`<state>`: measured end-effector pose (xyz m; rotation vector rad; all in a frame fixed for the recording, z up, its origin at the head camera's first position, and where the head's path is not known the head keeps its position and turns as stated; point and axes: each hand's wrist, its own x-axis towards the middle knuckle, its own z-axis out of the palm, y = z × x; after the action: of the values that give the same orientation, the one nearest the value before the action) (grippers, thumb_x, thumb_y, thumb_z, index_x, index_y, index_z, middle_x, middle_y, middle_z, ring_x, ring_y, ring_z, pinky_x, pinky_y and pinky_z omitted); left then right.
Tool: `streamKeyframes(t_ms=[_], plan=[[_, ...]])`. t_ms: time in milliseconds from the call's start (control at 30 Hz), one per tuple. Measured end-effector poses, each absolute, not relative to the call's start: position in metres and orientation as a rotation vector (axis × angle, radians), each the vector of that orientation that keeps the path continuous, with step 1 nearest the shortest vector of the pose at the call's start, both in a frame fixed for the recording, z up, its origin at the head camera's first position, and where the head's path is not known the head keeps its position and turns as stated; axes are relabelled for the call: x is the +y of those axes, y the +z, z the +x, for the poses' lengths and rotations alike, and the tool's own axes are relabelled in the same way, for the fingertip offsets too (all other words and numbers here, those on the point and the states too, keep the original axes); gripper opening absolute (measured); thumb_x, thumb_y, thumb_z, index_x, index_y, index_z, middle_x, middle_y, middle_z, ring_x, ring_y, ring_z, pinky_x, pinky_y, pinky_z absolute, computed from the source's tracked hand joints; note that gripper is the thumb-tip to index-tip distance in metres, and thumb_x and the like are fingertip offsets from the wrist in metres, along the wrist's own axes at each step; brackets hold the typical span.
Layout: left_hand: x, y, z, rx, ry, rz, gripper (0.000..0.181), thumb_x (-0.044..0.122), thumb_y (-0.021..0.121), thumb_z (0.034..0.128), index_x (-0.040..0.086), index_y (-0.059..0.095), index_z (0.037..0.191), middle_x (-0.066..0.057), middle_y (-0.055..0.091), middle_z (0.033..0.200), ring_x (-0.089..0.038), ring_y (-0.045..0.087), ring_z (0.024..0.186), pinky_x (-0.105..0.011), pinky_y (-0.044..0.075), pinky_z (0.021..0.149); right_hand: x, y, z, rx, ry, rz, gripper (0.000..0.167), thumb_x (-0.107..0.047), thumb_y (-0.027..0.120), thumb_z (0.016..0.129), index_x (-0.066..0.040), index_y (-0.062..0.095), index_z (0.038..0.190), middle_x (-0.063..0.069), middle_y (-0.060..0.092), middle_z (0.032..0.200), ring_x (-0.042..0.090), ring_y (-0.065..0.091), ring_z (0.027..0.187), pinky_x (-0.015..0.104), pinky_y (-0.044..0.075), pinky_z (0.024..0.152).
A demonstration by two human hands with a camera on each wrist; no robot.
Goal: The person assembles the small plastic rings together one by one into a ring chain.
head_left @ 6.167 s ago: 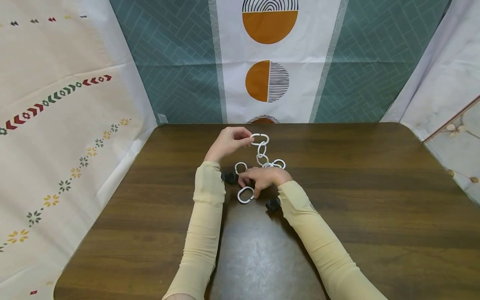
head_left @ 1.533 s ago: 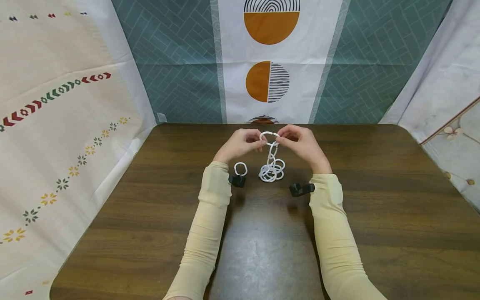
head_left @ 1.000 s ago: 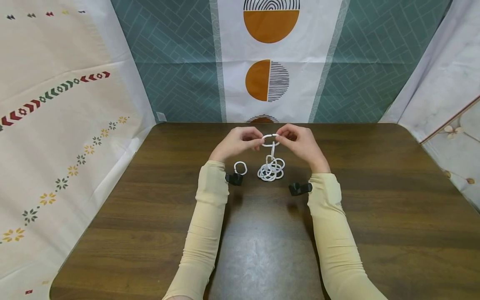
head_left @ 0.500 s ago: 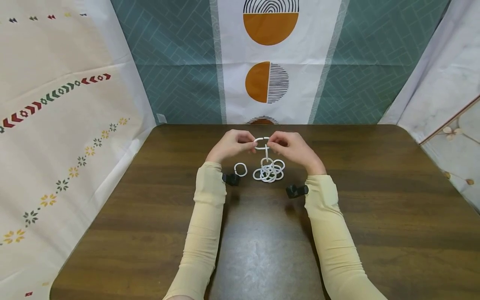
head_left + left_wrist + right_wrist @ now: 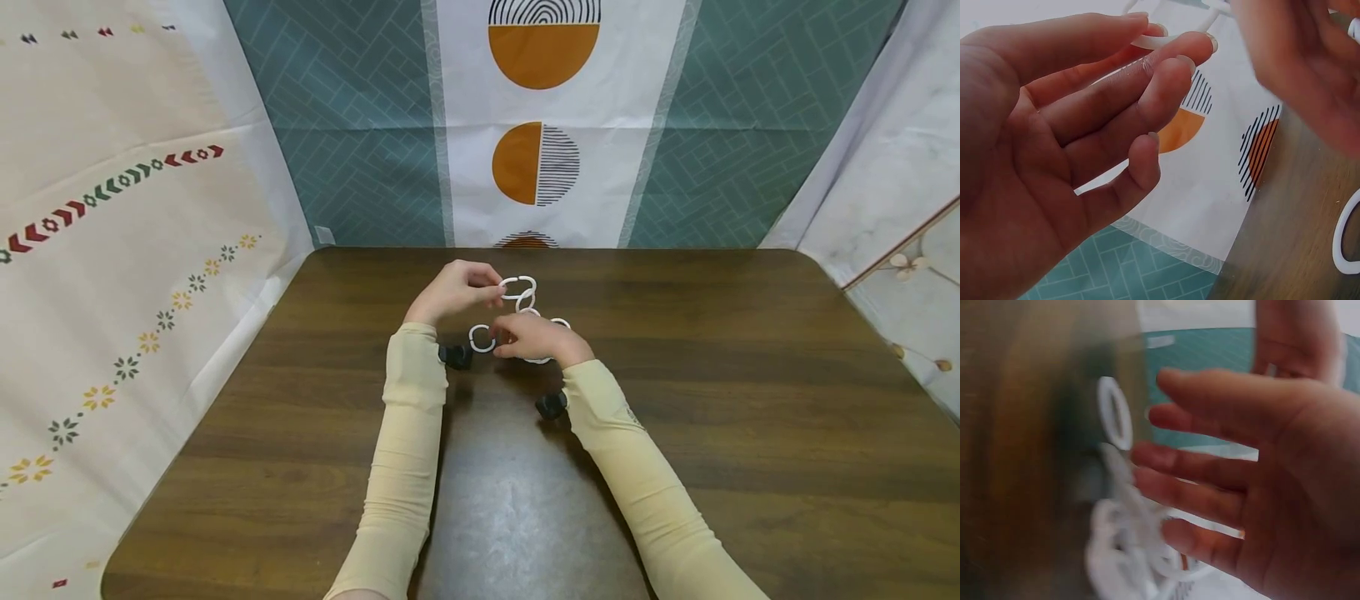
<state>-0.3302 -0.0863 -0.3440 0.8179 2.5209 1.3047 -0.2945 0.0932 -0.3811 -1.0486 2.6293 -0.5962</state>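
My left hand [image 5: 459, 292] pinches the top white plastic chain link [image 5: 519, 279] between thumb and fingertips, holding it above the table. From that link the white chain [image 5: 527, 300] hangs down to a heap, which my right hand partly hides. My right hand [image 5: 536, 337] reaches leftward with parted fingers, holding nothing. Just left of its fingertips a single loose white link [image 5: 481, 338] lies on the table. In the right wrist view, the loose link [image 5: 1114, 414] and the heaped chain [image 5: 1122, 550] appear blurred beyond the fingertips.
The brown wooden table [image 5: 300, 433] reaches to a patterned curtain [image 5: 360, 125] at its far edge. Fabric hangs along both sides. Each wrist carries a black camera mount, such as the left one [image 5: 455, 357].
One loose link near the right hand six seconds ago has joined the chain's top. Lately my right hand has let go of that link and moved down-left toward the remaining loose one.
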Motion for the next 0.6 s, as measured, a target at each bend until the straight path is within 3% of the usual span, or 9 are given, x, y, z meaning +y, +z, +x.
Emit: streamKeyframes(t_ms=[167,333,433,600], plan=[[-0.086,-0.344,-0.331,2.524,1.296,0.836,0.020,0.020,0.064,0.0937,0.001,0.070,0.100,-0.015,0.074,0.089,-0.023,0.066,0.077,-0.031,0.051,0.079,0.084,-0.391,-0.293,2.718,-0.440,-1.017,0.033,-0.011,0.071,0.083,-0.005,0.062,0.114,0.015,0.060,0.103,0.026,0.057,0.093,0.039,0.048,0.084],[-0.086,-0.343,-0.330,2.536,1.293,0.832,0.022,0.020,0.064,0.0937,0.000,0.069,0.101,-0.014,0.073,0.087,-0.012,0.063,0.071,-0.028,0.049,0.077,0.080,-0.395,-0.291,2.759,-0.371,-1.004,0.018,-0.006,0.073,0.076,-0.008,0.066,0.093,0.011,0.057,0.099,0.024,0.056,0.088,0.036,0.047,0.080],[-0.086,-0.342,-0.329,2.529,1.301,0.832,0.022,0.019,0.064,0.0938,-0.001,0.069,0.101,-0.016,0.073,0.088,-0.017,0.064,0.074,-0.028,0.049,0.076,0.079,-0.396,-0.291,2.759,-0.339,-1.029,0.011,-0.005,0.072,0.076,-0.010,0.066,0.083,0.009,0.057,0.095,0.024,0.055,0.089,0.035,0.045,0.080],[-0.086,-0.343,-0.328,2.514,1.309,0.838,0.021,0.018,0.063,0.0944,-0.001,0.068,0.101,-0.018,0.073,0.089,-0.035,0.065,0.083,-0.036,0.051,0.079,0.080,-0.393,-0.290,2.714,-0.278,-1.108,0.006,-0.008,0.068,0.082,-0.010,0.063,0.085,0.007,0.056,0.093,0.024,0.053,0.091,0.035,0.043,0.084]])
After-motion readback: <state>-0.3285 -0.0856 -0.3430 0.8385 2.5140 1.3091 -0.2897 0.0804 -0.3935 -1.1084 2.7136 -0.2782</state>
